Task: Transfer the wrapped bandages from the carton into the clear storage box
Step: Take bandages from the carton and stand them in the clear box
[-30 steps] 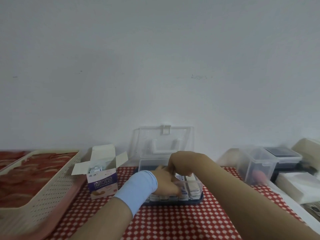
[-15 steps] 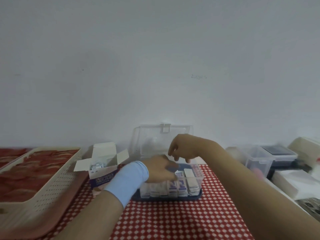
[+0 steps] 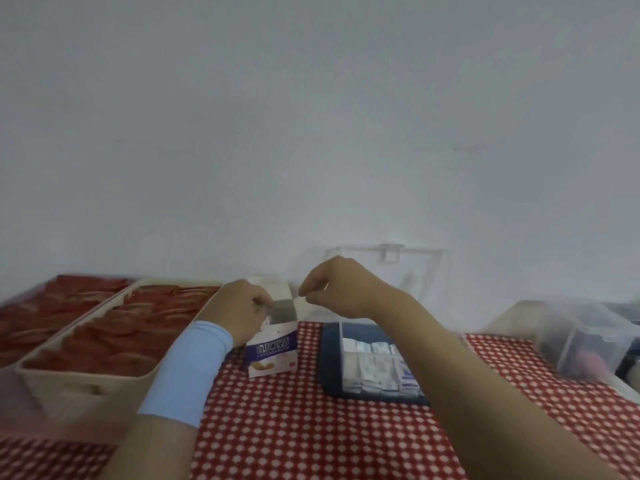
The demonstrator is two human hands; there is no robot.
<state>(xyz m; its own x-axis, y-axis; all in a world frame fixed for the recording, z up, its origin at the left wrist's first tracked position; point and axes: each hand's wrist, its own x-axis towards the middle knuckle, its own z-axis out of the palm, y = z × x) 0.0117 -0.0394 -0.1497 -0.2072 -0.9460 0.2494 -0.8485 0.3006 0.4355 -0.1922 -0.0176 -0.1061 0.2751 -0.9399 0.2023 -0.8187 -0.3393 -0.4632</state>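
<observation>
red checked cloth (image 3: 311, 427), grey wall (image 3: 311, 133): left hand (image 3: 242, 315) grips the carton (image 3: 273, 351), right hand (image 3: 341, 285) curled, hold unclear.

Plain pale grey wall (image 3: 311, 116) fills upper view; red-white checked tablecloth (image 3: 311, 438) spread below; soft, even light.

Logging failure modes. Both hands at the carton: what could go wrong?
1. The left hand grips the upright carton at its open top; a tug could tip it and spill its contents.
2. The right forearm crosses over the clear storage box; swinging back, it might bump it.
</observation>
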